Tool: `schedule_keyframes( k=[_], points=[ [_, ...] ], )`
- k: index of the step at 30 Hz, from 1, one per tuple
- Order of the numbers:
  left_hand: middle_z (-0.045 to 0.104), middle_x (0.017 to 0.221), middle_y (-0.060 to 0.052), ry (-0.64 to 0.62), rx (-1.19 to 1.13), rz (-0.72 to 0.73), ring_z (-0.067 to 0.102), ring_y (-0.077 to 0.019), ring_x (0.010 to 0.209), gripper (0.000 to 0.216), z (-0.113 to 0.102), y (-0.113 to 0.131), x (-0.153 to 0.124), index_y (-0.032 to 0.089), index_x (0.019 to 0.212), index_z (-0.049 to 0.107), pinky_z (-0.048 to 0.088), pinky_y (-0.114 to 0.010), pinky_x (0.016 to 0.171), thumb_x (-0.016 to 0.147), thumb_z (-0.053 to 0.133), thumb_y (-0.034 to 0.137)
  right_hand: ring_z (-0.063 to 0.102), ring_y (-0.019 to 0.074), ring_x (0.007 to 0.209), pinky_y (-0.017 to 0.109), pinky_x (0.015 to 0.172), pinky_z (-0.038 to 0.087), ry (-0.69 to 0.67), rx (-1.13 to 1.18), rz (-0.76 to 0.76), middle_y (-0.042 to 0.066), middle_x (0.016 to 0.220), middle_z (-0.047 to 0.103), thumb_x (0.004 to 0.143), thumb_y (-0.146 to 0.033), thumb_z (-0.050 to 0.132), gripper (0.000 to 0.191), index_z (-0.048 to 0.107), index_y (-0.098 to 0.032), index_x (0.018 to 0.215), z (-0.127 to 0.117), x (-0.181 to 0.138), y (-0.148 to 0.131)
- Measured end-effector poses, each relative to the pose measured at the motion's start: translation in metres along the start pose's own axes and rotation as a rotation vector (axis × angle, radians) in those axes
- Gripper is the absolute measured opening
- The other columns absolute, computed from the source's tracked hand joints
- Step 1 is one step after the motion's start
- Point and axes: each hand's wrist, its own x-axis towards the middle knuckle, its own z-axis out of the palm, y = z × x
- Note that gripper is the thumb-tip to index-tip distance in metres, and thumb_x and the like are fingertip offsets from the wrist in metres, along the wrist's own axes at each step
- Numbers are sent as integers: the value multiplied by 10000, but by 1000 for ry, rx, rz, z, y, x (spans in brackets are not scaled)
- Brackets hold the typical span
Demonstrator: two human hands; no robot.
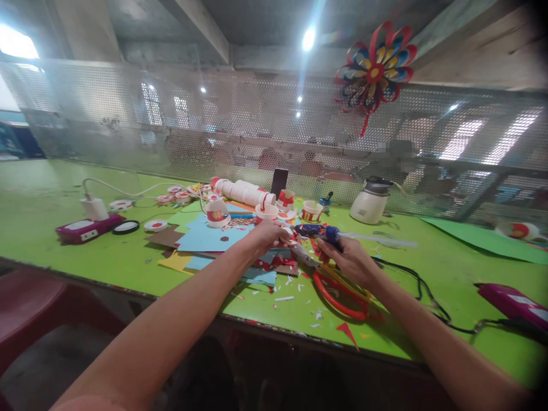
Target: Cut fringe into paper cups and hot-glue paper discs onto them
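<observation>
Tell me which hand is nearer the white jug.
Right. The right hand is on the near side of the white jug, slightly left; the left hand is farther left.

My right hand (345, 257) grips a blue glue gun (314, 230), a clear glue stick (372, 239) jutting from its rear. Its front end points toward my left hand (268, 237), whose fingers pinch something small and pale that I can't make out. Red-handled scissors (324, 297) lie below my right hand on the green counter (34, 205), among paper scraps (284, 298). Coloured sheets (209, 240) spread beside my left hand; beyond them stand paper cups (217, 215) and an upright dark phone (279, 182).
</observation>
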Motion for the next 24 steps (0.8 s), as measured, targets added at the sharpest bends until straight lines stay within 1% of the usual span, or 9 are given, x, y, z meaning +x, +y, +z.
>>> schedule_keyframes(
  k=[9,14,17,24],
  points=[
    [631,617,-76,2,0,-13,600,-131,518,154,2,2,-3,76,634,542,437,-228,490,601,549,-74,523,159,545,284,532,405,24,-52,-24,38,611,609,868,-494,400,419,574,-169,670,2,0,3],
    [620,591,-66,10,-14,-20,590,-126,490,183,4,5,-6,94,612,500,421,-220,463,611,548,-83,479,151,522,278,505,377,48,-91,-35,18,582,565,868,-499,393,409,544,-189,648,3,0,5],
    [603,562,-52,19,-16,-21,584,-121,482,213,5,6,-7,103,590,480,419,-214,460,602,565,-92,462,147,513,272,496,369,52,-103,-48,9,568,544,874,-472,390,390,530,-195,638,3,0,4],
    [594,562,-49,18,-12,-22,587,-117,499,195,4,5,-7,95,594,497,418,-196,446,605,593,-75,445,143,499,265,479,352,74,-125,-75,10,550,534,874,-454,401,381,523,-194,624,2,-2,-1]
  ],
)
